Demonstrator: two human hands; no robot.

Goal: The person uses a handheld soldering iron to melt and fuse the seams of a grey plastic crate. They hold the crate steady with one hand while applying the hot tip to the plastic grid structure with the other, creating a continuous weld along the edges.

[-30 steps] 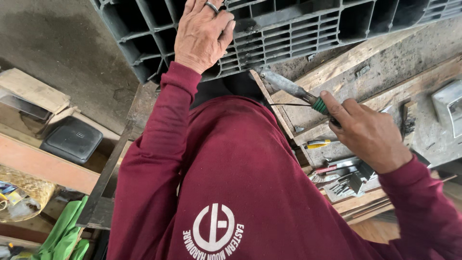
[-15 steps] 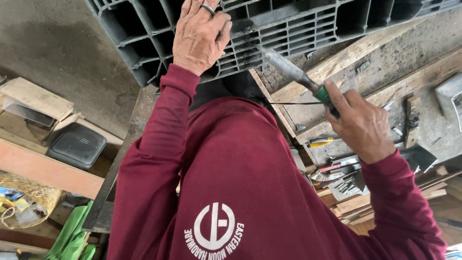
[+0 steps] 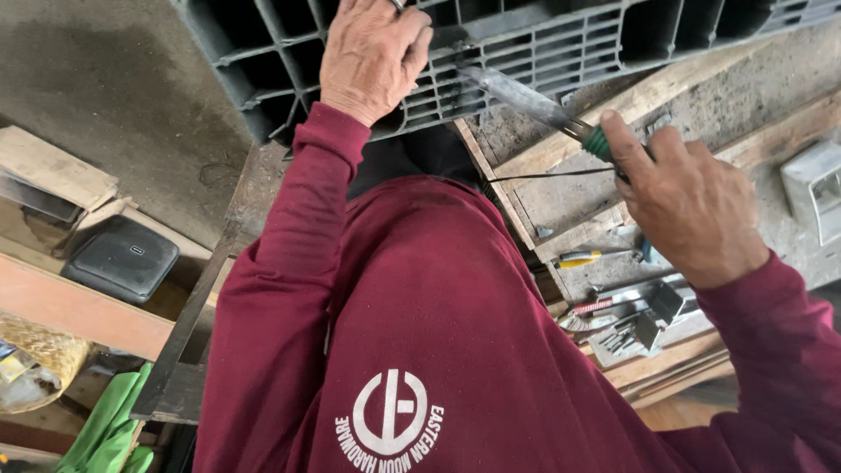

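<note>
My left hand point(image 3: 372, 54) presses flat on a grey plastic grid pallet point(image 3: 543, 35) that fills the top of the view; a ring shows on one finger. My right hand point(image 3: 688, 206) grips the green handle of a tool point(image 3: 539, 107) whose flat metal blade points up-left and touches the pallet's ribs just right of my left hand. Both arms wear dark red sleeves, and my red shirt with a white round emblem fills the lower middle.
A wooden workbench point(image 3: 683, 105) lies on the right with a yellow-handled screwdriver point(image 3: 578, 259), scattered metal tools point(image 3: 631, 320) and a grey metal box point(image 3: 815, 193). A black pouch point(image 3: 118, 258) sits on wood at left, with a woven basket point(image 3: 39, 350) and green cloth point(image 3: 105, 429) below.
My right hand has raised the tool, and its blade tip has moved up-left onto the pallet ribs near my left hand. My left hand stays on the pallet.
</note>
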